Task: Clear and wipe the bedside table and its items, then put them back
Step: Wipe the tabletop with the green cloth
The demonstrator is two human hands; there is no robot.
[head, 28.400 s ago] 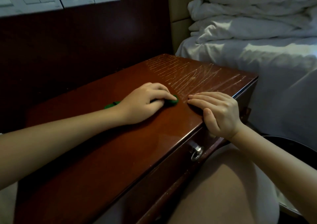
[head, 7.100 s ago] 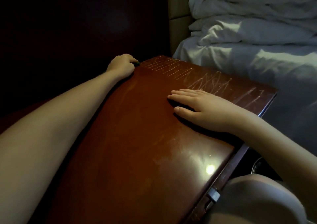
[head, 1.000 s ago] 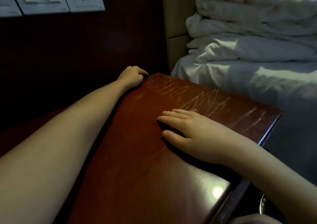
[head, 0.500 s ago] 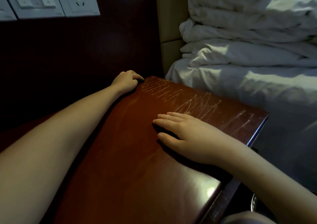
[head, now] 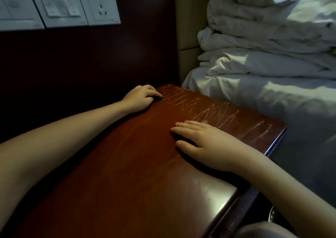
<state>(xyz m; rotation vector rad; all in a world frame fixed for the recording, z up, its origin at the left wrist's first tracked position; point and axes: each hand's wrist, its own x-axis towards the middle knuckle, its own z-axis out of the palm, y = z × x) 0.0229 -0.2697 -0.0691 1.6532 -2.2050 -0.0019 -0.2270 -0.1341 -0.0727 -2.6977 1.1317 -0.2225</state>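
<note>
Left hand (head: 140,97): fingers curled over green cloth (head: 160,97), a sliver showing past the fingertips and pointing toward the bed; long axis hidden. Right hand (head: 205,143): flat, palm down on bedside table (head: 127,165), nearer than the left, holding nothing.

Up on the dark wood wall panel (head: 91,59), white switch plates (head: 60,4) sit in a row, with a socket (head: 101,3) at the right end. Beside the panel stands a beige padded headboard (head: 189,28), and a rumpled white duvet (head: 263,43) is heaped on the bed (head: 272,95).
</note>
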